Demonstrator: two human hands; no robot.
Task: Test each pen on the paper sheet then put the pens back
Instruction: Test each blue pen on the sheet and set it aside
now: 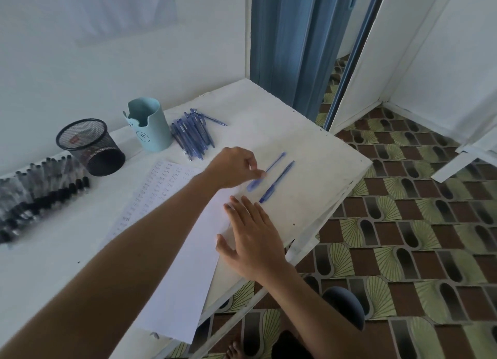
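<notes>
On the white table lies a paper sheet [174, 264] with rows of small pen marks at its far end. To its right are two blue pens. My left hand [232, 167] has its fingers curled and pinches the nearer-left blue pen [275, 161] around its middle, low over the table. The second blue pen [278, 181] lies loose beside it. My right hand [254, 240] rests flat with straight fingers on the paper's right edge. A pile of several blue pens [192, 135] lies behind, next to a light blue pen holder [148, 126].
A black mesh cup [91, 147] stands left of the holder. Several black-capped pens [40, 191] lie in rows at the table's left. The table's right edge [347, 189] drops to a patterned floor. A wall and a blue door stand behind.
</notes>
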